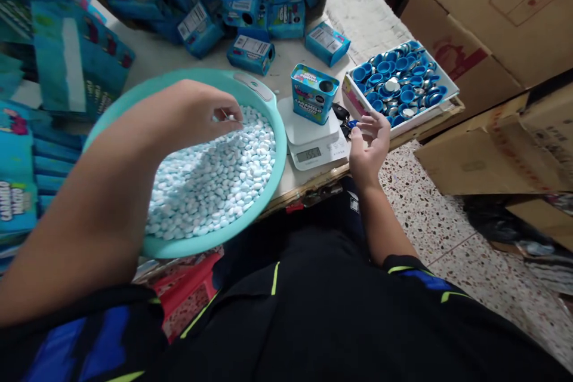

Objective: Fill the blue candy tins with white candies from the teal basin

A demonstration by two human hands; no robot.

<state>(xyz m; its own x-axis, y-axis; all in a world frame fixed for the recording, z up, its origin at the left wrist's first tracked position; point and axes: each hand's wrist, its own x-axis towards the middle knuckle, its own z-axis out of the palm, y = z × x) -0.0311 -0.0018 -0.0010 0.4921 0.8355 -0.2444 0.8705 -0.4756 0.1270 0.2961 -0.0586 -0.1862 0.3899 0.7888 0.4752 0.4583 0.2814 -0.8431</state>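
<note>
My left hand [210, 110] reaches over a turquoise basin [215, 246] of small pale blue and white candies [224, 185]. Its fingertips pinch together just at the candies' surface, and whatever lies between them is hidden. A white digital scale [320, 146] stands beside the basin, its display lit with a reading that seems to start with 155. On the scale sits an upright blue candy box [313, 95] with a dark round hole in its top. My right hand [370, 140] is palm up at the scale's right edge, fingers loosely curved and apart, near black keys [342, 116] and a small blue piece.
A shallow box of blue and silver caps [403, 80] is right of the scale. Several filled-out blue boxes [250, 54] spill from a carton behind. Flat blue packaging [58, 59] is stacked at left. Cardboard cartons [492, 149] stand past the table's right edge.
</note>
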